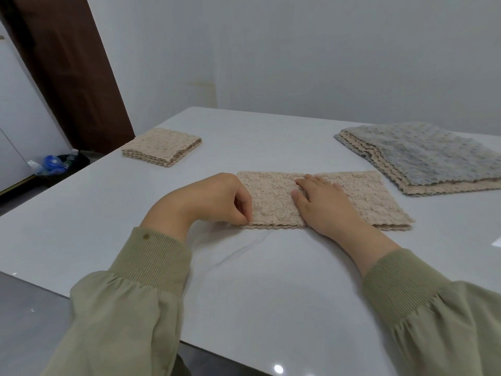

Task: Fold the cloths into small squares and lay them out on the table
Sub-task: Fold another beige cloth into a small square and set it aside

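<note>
beige cloth (273, 198) lies half-folded, left hand (214, 199) pinching its edge, right hand (325, 204) pressing flat.

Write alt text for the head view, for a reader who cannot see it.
On a white table, the left hand pinches the near left corner of a long beige cloth while the right hand presses flat on its middle. A folded beige square lies far left; a stack of unfolded cloths, grey on top, lies right.
</note>
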`<state>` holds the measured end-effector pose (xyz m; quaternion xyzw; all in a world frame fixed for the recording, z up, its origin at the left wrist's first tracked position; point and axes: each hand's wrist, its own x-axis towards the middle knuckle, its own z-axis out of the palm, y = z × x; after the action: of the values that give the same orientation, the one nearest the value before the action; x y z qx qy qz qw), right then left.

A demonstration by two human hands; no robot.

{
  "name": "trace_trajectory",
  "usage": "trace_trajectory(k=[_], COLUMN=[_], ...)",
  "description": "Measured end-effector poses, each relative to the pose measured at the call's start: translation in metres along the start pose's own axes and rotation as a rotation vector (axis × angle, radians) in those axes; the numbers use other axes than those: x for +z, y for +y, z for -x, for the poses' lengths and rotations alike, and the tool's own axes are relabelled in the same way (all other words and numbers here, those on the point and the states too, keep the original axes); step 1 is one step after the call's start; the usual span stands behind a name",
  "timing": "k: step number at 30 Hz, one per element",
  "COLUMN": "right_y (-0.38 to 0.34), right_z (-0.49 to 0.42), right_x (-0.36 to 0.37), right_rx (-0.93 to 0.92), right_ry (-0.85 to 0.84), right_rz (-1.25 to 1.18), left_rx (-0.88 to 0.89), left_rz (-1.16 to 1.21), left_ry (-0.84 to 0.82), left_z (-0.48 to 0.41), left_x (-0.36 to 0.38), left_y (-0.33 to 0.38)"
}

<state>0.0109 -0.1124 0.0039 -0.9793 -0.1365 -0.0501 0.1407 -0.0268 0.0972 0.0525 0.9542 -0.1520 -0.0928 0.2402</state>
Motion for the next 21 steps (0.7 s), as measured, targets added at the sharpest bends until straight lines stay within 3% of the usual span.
trace_trajectory(k=[5, 8, 10, 11, 14, 18, 21], right_y=[0.001, 0.001, 0.001, 0.001, 0.001, -0.001, -0.005], right_z=[0.0, -0.001, -0.001, -0.001, 0.004, 0.011, 0.01], right_x=[0.0, 0.0, 0.001, 0.001, 0.001, 0.002, 0.0], right_rx=[-0.004, -0.02, -0.039, -0.051, -0.107, -0.106, -0.064], right_ry=[-0.015, -0.041, -0.046, -0.048, -0.073, -0.051, 0.018], right_rz=[0.038, 0.076, 0.107, 0.118, 0.128, 0.087, 0.028], left_rx=[-0.023, -0.004, 0.023, 0.054, 0.117, -0.007, -0.066], left_rz=[0.042, 0.175, 0.042, -0.043, -0.224, -0.379, -0.403], left_ry=[-0.065, 0.286, 0.521, 0.546, 0.408, 0.092, 0.028], left_z=[0.002, -0.01, -0.025, -0.031, -0.046, -0.046, -0.044], left_x=[-0.001, 0.008, 0.016, 0.02, 0.033, 0.045, 0.049], left_y=[0.005, 0.009, 0.011, 0.012, 0.014, 0.007, 0.005])
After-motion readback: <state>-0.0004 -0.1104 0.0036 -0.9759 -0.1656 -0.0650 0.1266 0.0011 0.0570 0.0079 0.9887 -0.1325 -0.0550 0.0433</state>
